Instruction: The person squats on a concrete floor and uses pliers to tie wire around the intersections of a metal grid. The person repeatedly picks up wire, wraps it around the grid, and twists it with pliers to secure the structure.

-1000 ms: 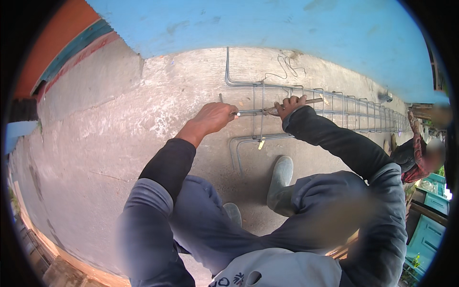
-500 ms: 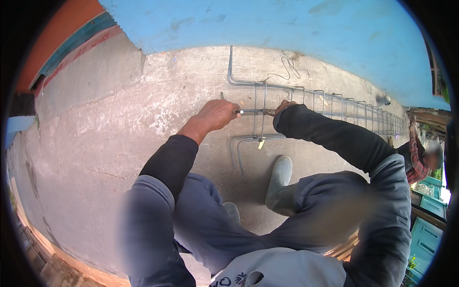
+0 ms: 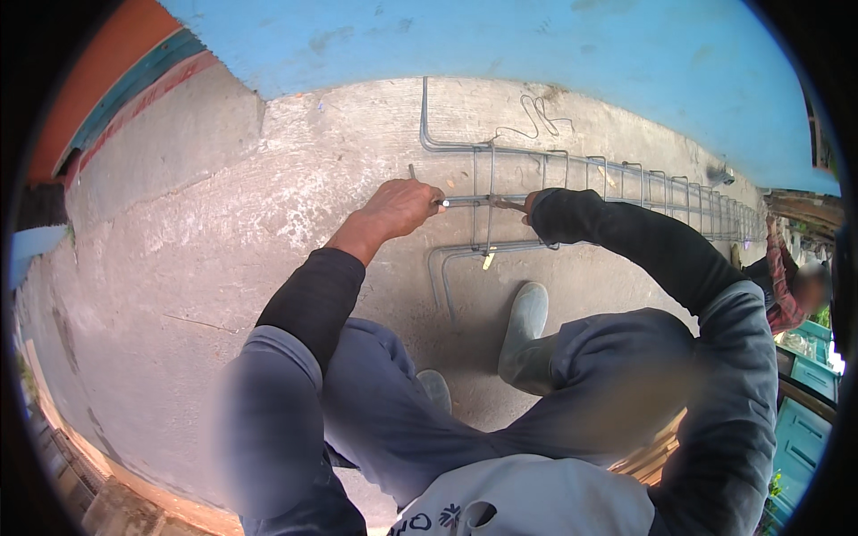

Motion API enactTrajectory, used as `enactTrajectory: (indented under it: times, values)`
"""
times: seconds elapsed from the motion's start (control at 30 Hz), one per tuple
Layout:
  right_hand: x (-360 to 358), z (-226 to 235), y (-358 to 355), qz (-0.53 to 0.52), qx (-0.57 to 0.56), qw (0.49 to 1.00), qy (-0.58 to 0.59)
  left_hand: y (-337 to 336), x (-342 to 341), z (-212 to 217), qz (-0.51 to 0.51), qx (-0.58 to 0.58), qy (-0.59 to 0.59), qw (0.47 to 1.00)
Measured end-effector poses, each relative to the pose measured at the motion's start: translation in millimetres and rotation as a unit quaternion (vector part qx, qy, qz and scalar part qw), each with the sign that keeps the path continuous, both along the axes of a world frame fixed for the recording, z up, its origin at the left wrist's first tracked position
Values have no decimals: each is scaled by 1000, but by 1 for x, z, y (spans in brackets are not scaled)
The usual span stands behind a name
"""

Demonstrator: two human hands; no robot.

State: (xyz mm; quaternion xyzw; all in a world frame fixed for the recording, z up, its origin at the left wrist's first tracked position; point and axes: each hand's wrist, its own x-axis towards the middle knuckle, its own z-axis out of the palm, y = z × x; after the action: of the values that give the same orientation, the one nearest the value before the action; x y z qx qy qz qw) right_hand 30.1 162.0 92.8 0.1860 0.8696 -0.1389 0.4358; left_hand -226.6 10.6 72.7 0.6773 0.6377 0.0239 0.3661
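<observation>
Judging the steel bar [image 3: 467, 201] mid-frame stiff, likely heavy, best held near its left end: my left hand [image 3: 402, 207] wrapped there, right hand [image 3: 531, 206] clasped pliers [image 3: 509, 205].

My left sleeve [image 3: 308, 295] and right sleeve [image 3: 626, 239] are black along the forearms and meet looser, faded blue-grey cloth [image 3: 737, 357] above, and past the cuff my left hand [image 3: 399, 207] is bare. My pale grey shirt front [image 3: 554, 500] carries small dark printed marks, my trousers [image 3: 384, 411] are creased and dull blue-grey, and my boots [image 3: 525, 326] are plain grey-green, smooth and round-toed.
</observation>
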Motion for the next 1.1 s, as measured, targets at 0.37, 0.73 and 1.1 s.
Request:
enactTrajectory:
  times: [0.37,0.73,1.1]
  values:
    - [7,-19,1,-341,-156,925,-65,3,3,-3,-7,-6,6,1000]
    - [22,-47,4,-527,-242,814,-35,4,4,2,-17,-20,25,999]
    - [40,-63,12,-515,-312,797,-42,4,5,2,-11,-6,4,1000]
